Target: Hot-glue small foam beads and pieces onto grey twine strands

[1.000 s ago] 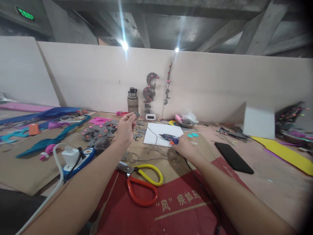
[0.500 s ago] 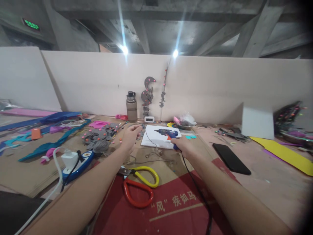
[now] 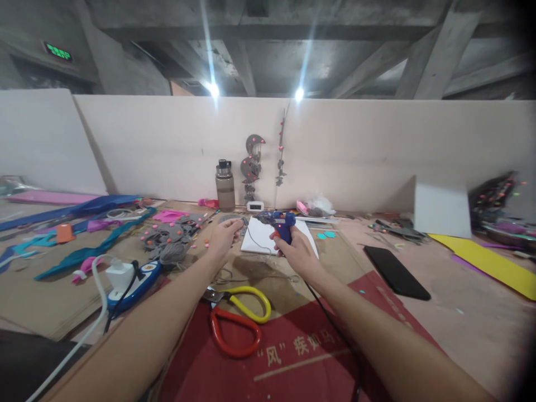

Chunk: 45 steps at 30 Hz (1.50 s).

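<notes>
A: At the centre of the counter (image 3: 460,312), what do my hands hold?

B: The right hand (image 3: 295,251) is wrapped around the grip of a blue glue gun (image 3: 278,222), lifted over the near edge of the white board (image 3: 268,237), nozzle pointing left. The left hand (image 3: 224,237) pinches a small grey felt piece (image 3: 239,222) between thumb and fingertips, just left of the nozzle (whether they touch, I cannot tell).

A: And around them?

B: I see the gun's black cord (image 3: 330,318) trailing back along the right forearm. Scissors with one yellow and one red loop (image 3: 238,318) lie on the red sheet (image 3: 301,357) between my arms. A black phone (image 3: 396,272) lies flat, well to the right; a brown bottle (image 3: 225,185) stands upright by the back wall.
</notes>
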### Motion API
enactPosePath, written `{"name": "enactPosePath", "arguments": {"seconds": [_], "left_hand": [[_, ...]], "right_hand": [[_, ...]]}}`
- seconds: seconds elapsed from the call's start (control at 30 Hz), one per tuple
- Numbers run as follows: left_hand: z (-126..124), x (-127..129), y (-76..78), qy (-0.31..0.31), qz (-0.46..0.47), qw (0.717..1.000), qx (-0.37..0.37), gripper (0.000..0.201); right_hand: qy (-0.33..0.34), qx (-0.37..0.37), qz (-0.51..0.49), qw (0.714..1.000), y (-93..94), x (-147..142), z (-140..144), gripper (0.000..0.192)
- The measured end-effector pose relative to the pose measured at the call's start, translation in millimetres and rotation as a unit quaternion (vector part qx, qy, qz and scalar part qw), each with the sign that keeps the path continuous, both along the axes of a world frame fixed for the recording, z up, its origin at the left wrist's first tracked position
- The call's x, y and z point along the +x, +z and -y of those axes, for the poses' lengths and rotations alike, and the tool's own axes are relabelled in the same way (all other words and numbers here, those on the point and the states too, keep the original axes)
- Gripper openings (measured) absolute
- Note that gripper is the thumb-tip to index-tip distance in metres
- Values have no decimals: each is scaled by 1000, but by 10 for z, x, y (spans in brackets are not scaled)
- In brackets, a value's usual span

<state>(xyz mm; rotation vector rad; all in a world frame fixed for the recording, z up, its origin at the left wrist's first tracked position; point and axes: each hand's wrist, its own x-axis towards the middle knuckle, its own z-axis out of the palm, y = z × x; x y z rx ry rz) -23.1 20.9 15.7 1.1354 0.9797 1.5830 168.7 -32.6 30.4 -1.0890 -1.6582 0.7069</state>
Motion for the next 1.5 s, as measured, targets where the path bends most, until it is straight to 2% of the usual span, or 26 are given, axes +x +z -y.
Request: {"name": "enactPosePath", "arguments": {"seconds": [0.27, 0.43, 0.73, 0.97, 1.23, 1.5], "left_hand": [[59, 46, 41, -21, 14, 1000, 6, 30], [54, 43, 31, -4, 7, 1000, 1, 31], [55, 64, 6, -25, 9, 999, 21, 27], [47, 80, -28, -37, -1, 999, 14, 22], [98, 89, 33, 13, -16, 1000, 23, 21], [102, 74, 48, 9, -29, 999, 20, 24]], "right_hand": [[-58, 81, 116, 988, -43, -52, 49, 21], [-75, 79, 147, 983, -5, -86, 97, 22], [-89, 90, 167, 978, -67, -97, 70, 26], [-86, 112, 182, 973, -40, -103, 114, 29], [-84, 111, 202, 969, -27, -106, 130, 28], [-86, 125, 200, 968, -70, -101, 105, 25]]}}
